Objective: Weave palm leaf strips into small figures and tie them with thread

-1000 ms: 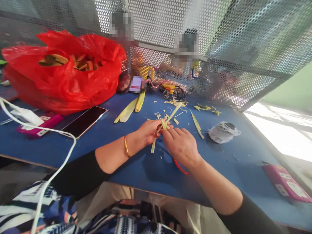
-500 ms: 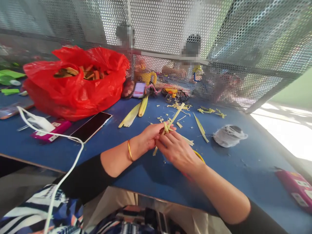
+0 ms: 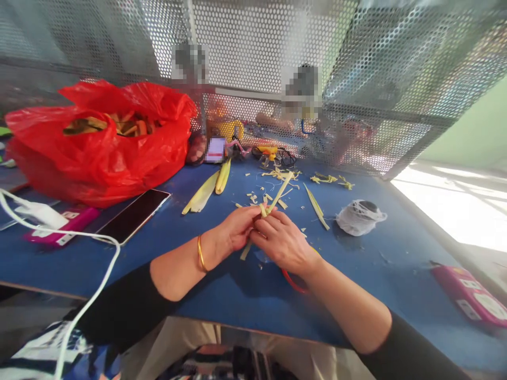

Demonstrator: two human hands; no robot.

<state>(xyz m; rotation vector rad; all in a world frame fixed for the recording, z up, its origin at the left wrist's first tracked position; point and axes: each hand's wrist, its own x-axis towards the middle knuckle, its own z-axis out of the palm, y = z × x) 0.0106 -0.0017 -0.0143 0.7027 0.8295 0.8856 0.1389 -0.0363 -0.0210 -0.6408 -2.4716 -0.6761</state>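
My left hand point(image 3: 236, 229) and my right hand point(image 3: 283, 243) meet over the middle of the table, both with fingers closed. A pale yellow-green husk strip point(image 3: 282, 191) is pinched between them, folded over or knotted at the fingertips, one end pointing up and away. Below the fingers hangs another pale strip end point(image 3: 246, 250). The fingertips of my right hand are partly hidden. Under my right wrist lies a red and yellow loop point(image 3: 293, 282), possibly scissor handles. Beyond the hands are husk scraps point(image 3: 282, 203) and a long narrow husk piece point(image 3: 316, 207).
A red plastic bag point(image 3: 158, 153) of dried pieces stands at left, near a dark phone point(image 3: 137, 215) and a white cable point(image 3: 113, 258). Broader husk leaves point(image 3: 203, 196) lie behind. At right are a white-wrapped spool point(image 3: 358, 219) and a magenta box point(image 3: 469, 290). Perforated metal panels point(image 3: 253, 47) close off the back.
The view has shifted, so everything sits a little further left. Both hands stay together on the strip, with its free end tilted slightly differently. More of the red loop shows.
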